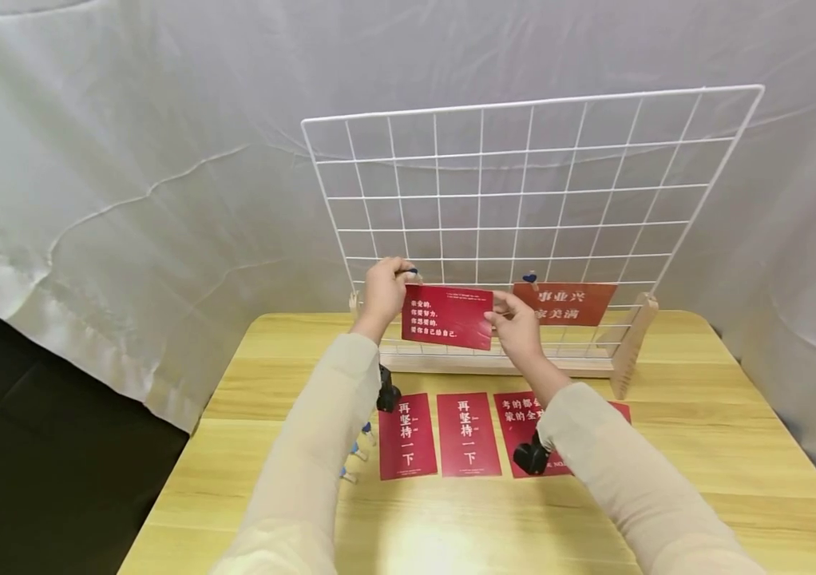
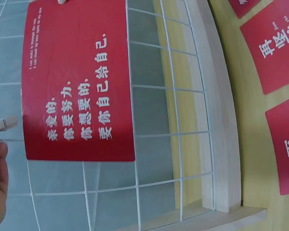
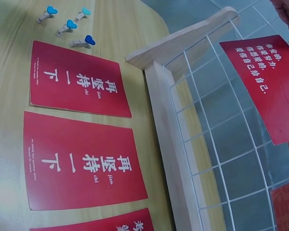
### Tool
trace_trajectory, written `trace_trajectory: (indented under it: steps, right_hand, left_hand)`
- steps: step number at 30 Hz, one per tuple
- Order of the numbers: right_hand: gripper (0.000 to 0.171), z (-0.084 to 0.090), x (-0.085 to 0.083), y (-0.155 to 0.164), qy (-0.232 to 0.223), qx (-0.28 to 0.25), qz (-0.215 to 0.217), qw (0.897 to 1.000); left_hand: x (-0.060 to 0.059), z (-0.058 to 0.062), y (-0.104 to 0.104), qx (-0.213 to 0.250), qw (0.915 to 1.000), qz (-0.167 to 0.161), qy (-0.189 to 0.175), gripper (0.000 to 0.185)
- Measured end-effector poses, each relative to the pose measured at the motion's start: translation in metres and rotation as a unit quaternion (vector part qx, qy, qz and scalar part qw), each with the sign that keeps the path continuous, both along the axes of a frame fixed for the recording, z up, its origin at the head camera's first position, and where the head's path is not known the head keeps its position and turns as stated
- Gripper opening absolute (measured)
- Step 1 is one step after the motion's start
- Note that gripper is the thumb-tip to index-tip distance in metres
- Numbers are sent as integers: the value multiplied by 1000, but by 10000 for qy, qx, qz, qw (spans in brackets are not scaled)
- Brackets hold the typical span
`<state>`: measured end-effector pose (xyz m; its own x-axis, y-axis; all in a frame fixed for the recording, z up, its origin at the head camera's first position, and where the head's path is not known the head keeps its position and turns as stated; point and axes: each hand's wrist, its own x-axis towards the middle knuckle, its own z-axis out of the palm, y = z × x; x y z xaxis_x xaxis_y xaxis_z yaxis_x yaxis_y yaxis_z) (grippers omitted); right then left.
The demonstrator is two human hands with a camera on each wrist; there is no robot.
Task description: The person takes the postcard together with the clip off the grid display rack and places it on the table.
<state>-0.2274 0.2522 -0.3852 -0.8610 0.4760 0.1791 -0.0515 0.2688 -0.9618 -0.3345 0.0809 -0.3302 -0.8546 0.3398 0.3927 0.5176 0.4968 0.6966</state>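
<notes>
A red card with white writing (image 1: 444, 319) is held up in front of the white wire grid (image 1: 480, 192). My right hand (image 1: 519, 327) pinches it by its right edge. At its upper left corner, my left hand (image 1: 382, 291) grips a small wooden clothespin (image 2: 8, 123) with a dark blue decoration. In the left wrist view the clothespin's tip lies just beside the card's edge. Farther right, another red card (image 1: 588, 307) hangs on the grid under a clothespin with a dark blue heart (image 1: 529, 278).
The grid stands in a wooden base (image 1: 451, 364) on a wooden table (image 1: 235, 479). Several red cards (image 1: 469, 435) lie in a row before it, partly under my right forearm. Left of them are several heart clothespins (image 3: 66, 28). A pale cloth (image 1: 164, 160) hangs behind.
</notes>
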Motion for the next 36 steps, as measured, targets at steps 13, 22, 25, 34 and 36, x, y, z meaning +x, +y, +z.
trace_trajectory:
  steps: [13, 22, 25, 34, 36]
  right_hand:
    - [42, -15, 28, 3, -195, 4, 270, 9994]
    - [45, -36, 50, 1, -2, -340, 403, 9986]
    - [46, -40, 57, 2, -29, -360, 358, 9987]
    - [45, -51, 79, 5, -184, -570, 258, 9979]
    - [45, -54, 83, 5, -267, -570, 285, 9976]
  left_hand:
    - [29, -23, -25, 733, 9938, 14, -841, 11]
    - [51, -54, -41, 1055, 9845, 9, -1401, 12]
    - [60, -67, -47, 962, 9838, -31, -1513, 12]
    - [86, -94, -67, 1057, 9725, 6, -2075, 13]
    - [91, -99, -73, 1129, 9681, 68, -2234, 13]
